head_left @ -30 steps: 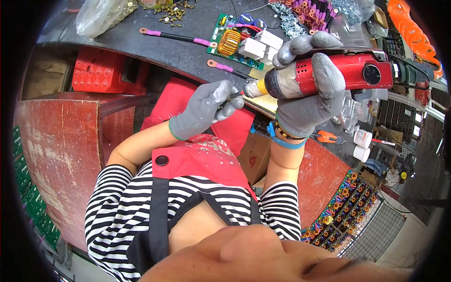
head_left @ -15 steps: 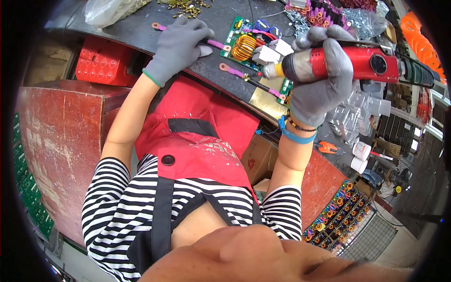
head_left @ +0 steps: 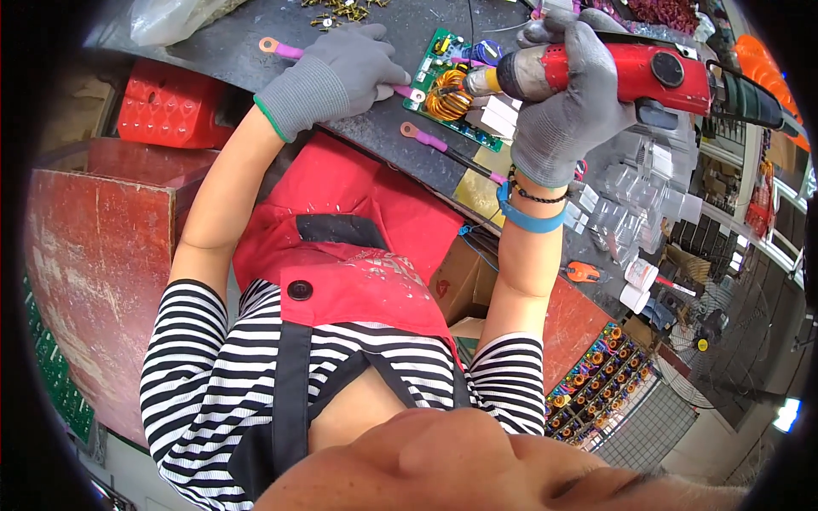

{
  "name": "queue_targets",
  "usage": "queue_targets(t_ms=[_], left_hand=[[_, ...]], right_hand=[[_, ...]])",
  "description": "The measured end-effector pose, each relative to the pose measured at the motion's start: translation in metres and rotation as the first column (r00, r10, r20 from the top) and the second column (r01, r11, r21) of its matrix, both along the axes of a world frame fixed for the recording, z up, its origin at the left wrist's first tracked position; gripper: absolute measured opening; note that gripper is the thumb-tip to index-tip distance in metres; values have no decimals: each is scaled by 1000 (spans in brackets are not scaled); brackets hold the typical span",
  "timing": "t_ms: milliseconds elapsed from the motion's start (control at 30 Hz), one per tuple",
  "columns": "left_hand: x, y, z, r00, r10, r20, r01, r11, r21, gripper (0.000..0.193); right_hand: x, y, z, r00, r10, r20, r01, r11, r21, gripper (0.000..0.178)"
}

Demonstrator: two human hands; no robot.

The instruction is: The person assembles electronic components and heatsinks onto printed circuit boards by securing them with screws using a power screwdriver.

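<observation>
My left hand, in a grey glove, closes over a short cable with pink sleeves and copper ring terminals. One ring sticks out past the glove on the left; the other lies at the left edge of a green circuit board. My right hand, gloved too, grips a red power screwdriver held sideways, its nose pointing left. The nose is over the board, beside a copper-wound coil; whether the bit touches anything is unclear. A second cable lies in front of the board.
Brass screws lie scattered at the back, beside a clear plastic bag. Clear plastic pieces and an orange-handled tool lie on the right. A red bin sits below the bench at left. Several coil boards stand lower right.
The screwdriver has moved up and left with my right hand, from above the second cable to over the circuit board. My left hand stays on its cable. The view has shifted slightly.
</observation>
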State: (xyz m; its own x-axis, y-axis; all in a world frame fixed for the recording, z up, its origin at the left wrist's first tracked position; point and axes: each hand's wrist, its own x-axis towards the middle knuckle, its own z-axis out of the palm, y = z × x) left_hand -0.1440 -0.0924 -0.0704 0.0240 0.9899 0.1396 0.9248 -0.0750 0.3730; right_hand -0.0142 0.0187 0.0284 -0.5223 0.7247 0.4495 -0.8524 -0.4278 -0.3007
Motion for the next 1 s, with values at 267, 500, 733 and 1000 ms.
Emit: queue_targets(t_ms=[267, 500, 733, 1000], left_hand=[[3, 1, 10, 1000, 11, -20, -13, 994, -106, 28], [6, 4, 13, 996, 4, -90, -20, 983, -182, 29], [12, 6, 19, 988, 61, -143, -96, 964, -250, 30], [14, 5, 19, 983, 95, -158, -133, 959, -251, 29]], right_hand=[[1, -8, -3, 420, -656, 627, 394, 754, 525, 22], [-18, -31, 24, 262, -440, 859, 345, 874, 343, 20], [-15, -19, -3, 290, -530, 797, 372, 830, 416, 19], [-21, -30, -2, 270, -522, 809, 388, 828, 404, 24]])
